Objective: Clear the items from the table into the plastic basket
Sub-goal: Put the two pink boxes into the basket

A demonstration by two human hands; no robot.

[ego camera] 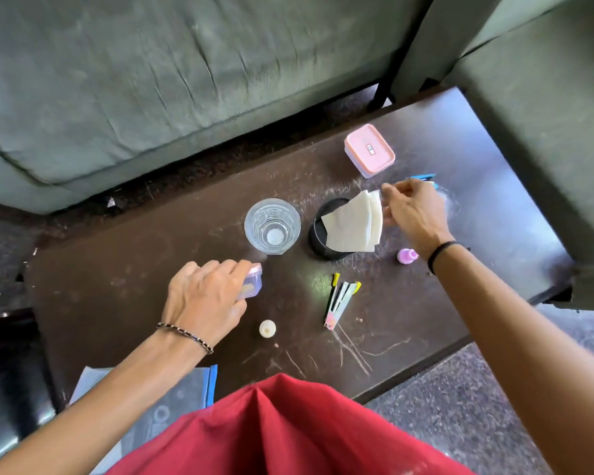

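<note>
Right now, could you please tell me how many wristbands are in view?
2: a beaded band on the left wrist, a black band on the right wrist. None seems hidden.

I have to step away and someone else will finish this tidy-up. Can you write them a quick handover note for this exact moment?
Left hand grips the small purple jar.
Right hand is at the edge of the napkins in the black holder; I cannot tell if it pinches them.
Also on the table: glass, pink box, small pink bottle, what looks like a stapler, white cap, and a blue thing behind the right hand.
Done: nothing visibly cleared; the basket is not clearly in view.
Left: all of the above goes into the basket.
</note>
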